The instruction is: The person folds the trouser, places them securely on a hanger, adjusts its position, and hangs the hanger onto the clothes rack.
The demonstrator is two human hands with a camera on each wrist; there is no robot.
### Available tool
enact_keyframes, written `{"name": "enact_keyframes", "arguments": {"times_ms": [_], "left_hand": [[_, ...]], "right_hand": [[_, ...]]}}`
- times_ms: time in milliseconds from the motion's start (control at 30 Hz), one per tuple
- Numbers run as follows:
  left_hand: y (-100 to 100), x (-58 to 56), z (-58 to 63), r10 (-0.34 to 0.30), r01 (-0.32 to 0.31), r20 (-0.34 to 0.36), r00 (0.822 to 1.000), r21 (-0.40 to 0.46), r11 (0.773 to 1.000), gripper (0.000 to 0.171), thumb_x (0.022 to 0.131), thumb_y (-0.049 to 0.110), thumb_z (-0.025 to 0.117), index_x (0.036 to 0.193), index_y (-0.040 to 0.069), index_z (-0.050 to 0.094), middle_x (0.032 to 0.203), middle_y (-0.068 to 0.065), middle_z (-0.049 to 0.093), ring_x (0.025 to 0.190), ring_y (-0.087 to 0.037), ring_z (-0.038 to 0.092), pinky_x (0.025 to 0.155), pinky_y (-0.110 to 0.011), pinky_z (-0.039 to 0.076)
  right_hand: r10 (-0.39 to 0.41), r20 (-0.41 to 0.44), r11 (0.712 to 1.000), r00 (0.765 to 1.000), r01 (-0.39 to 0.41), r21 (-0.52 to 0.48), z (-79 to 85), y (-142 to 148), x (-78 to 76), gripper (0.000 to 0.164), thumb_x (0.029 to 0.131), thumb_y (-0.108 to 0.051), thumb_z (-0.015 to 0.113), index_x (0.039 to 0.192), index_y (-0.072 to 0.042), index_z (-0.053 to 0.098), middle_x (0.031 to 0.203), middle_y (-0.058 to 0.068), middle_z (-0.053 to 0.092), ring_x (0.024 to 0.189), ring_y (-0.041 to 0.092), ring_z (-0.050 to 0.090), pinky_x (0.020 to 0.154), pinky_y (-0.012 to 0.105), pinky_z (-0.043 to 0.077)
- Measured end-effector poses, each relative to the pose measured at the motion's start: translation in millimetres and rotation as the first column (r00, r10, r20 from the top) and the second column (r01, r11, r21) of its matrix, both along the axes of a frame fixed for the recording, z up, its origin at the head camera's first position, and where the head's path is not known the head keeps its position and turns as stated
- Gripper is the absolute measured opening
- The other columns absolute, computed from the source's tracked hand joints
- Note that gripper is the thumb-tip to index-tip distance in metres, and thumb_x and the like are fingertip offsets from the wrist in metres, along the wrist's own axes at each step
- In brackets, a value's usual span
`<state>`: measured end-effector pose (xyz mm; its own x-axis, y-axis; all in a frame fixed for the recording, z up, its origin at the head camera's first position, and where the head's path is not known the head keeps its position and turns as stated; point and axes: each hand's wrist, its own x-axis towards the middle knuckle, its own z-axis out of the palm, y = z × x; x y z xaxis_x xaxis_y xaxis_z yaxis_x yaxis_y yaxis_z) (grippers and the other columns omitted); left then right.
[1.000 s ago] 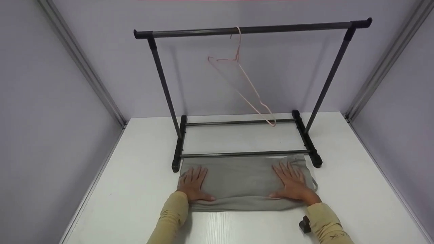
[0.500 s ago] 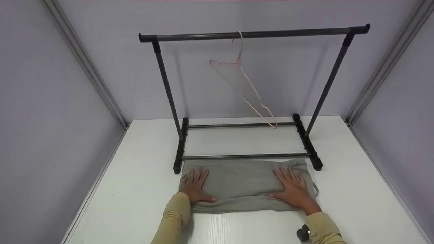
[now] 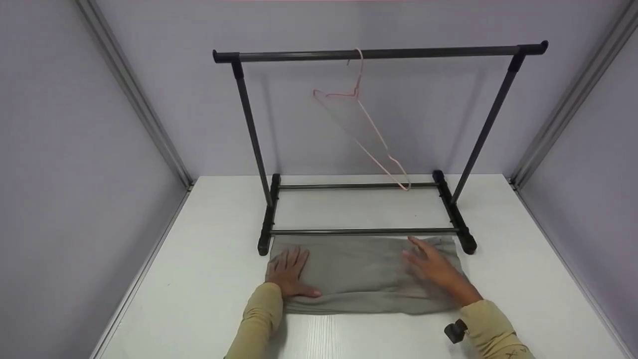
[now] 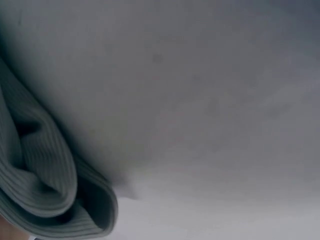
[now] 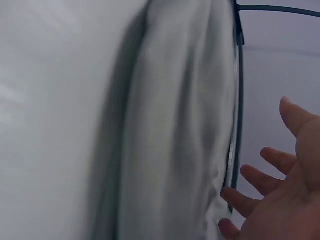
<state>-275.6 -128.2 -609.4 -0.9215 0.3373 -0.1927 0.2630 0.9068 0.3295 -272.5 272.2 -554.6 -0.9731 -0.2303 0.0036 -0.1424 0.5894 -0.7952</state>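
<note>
A folded grey garment [image 3: 354,264] lies flat on the white table. My left hand [image 3: 291,279] rests on its left end with the fingers spread. Over its right end my right hand [image 3: 436,271] is raised and slightly blurred, holding nothing. The right wrist view shows this hand [image 5: 285,185] with its fingers apart and loosely extended beside the grey cloth [image 5: 175,125]. Layered ribbed folds of the garment [image 4: 45,165] fill the lower left of the left wrist view, where only a sliver of the left hand shows.
Behind the garment stands a black clothes rack [image 3: 389,54], its front base bar [image 3: 364,231] close to the cloth's far edge. A pink hanger [image 3: 374,127] hangs from the top bar. Grey walls [image 3: 99,209] enclose the table [image 3: 199,299] on the sides and back.
My right hand has lifted off the garment's right end and turned onto its side. The left hand stays pressed on the cloth. The head view has tilted slightly.
</note>
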Motion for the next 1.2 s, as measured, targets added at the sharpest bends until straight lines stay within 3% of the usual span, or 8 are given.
{"name": "enact_keyframes", "arguments": {"times_ms": [167,267,333,500,633,867,1100,1200], "left_hand": [[-1,-1.2,-2.5,0.009,-0.009,0.003,1.000,0.016,1.000,0.125,0.054,0.088,0.054,0.151,0.022,0.008,0.156,-0.006,0.000,0.139,-0.033,-0.007,0.107,-0.057,0.000],[-1,-1.9,-2.0,0.010,-0.010,0.005,1.000,0.025,1.000,0.126,0.053,0.087,0.055,0.151,0.023,0.008,0.156,-0.006,0.000,0.139,-0.034,-0.008,0.106,-0.057,0.000],[-1,-2.0,-2.6,0.010,-0.010,0.005,1.000,0.028,1.000,0.126,0.053,0.088,0.054,0.151,0.023,0.008,0.156,-0.005,-0.001,0.139,-0.034,-0.007,0.107,-0.057,0.000],[-1,-3.2,-6.3,0.014,-0.014,0.003,1.000,0.029,0.999,0.128,0.051,0.090,0.051,0.151,0.022,0.007,0.156,-0.005,-0.003,0.139,-0.033,-0.009,0.107,-0.056,-0.001],[0,-2.4,-5.7,0.011,-0.011,-0.008,1.000,0.006,1.000,0.128,0.052,0.091,0.049,0.151,0.021,0.008,0.156,-0.006,-0.002,0.140,-0.033,-0.008,0.107,-0.056,0.000],[4,3.3,7.6,0.014,-0.014,0.007,1.000,0.050,0.999,0.123,0.057,0.084,0.057,0.150,0.016,0.014,0.155,-0.011,0.004,0.139,-0.037,-0.004,0.106,-0.056,0.000],[7,3.4,16.2,-0.011,0.011,-0.014,1.000,0.009,1.000,0.117,0.062,0.079,0.059,0.150,0.014,0.016,0.155,-0.013,0.006,0.138,-0.040,0.000,0.106,-0.058,0.005],[6,1.3,14.1,-0.014,0.014,-0.023,1.000,-0.002,1.000,0.118,0.061,0.080,0.059,0.150,0.016,0.015,0.155,-0.012,0.005,0.139,-0.039,-0.001,0.105,-0.059,0.006]], "right_hand": [[-0.023,-0.127,0.972,0.992,-0.008,-0.234,52.4,-10,-7.8,0.051,0.097,-0.032,0.049,0.139,-0.003,0.039,0.136,0.016,0.045,0.122,0.030,0.045,0.097,0.036,0.041],[-0.055,-0.206,0.945,0.977,-0.016,-0.328,90.6,-16,-10.4,0.046,0.099,-0.028,0.045,0.137,-0.003,0.042,0.131,0.015,0.051,0.118,0.027,0.050,0.090,0.025,0.045],[-0.063,-0.245,0.930,0.968,-0.032,-0.366,114.6,-20,-11.3,0.045,0.100,-0.028,0.044,0.136,-0.003,0.043,0.130,0.015,0.052,0.117,0.027,0.051,0.089,0.023,0.045],[-0.062,-0.302,0.944,0.951,-0.043,-0.328,164.1,-33,-9.5,0.044,0.099,-0.027,0.045,0.136,-0.001,0.044,0.127,0.015,0.054,0.114,0.024,0.053,0.086,0.021,0.046],[-0.058,-0.324,0.966,0.944,-0.029,-0.258,191.0,-48,-4.0,0.042,0.098,-0.021,0.050,0.133,0.001,0.046,0.121,0.018,0.056,0.105,0.029,0.057,0.079,0.018,0.049],[-0.057,-0.326,0.979,0.944,-0.012,-0.205,204.6,-63,-4.2,0.036,0.095,-0.015,0.055,0.126,0.004,0.053,0.105,0.018,0.063,0.094,0.031,0.063,0.075,0.024,0.051],[-0.048,-0.314,0.959,0.948,-0.045,-0.281,200.9,-64,-12.2,0.029,0.092,-0.010,0.058,0.115,0.007,0.059,0.098,0.024,0.063,0.090,0.037,0.062,0.074,0.023,0.052],[-0.033,-0.283,0.945,0.959,-0.062,-0.321,195.8,-61,-19.4,0.029,0.092,-0.012,0.059,0.115,0.006,0.059,0.099,0.024,0.063,0.090,0.037,0.062,0.075,0.025,0.052]]}}
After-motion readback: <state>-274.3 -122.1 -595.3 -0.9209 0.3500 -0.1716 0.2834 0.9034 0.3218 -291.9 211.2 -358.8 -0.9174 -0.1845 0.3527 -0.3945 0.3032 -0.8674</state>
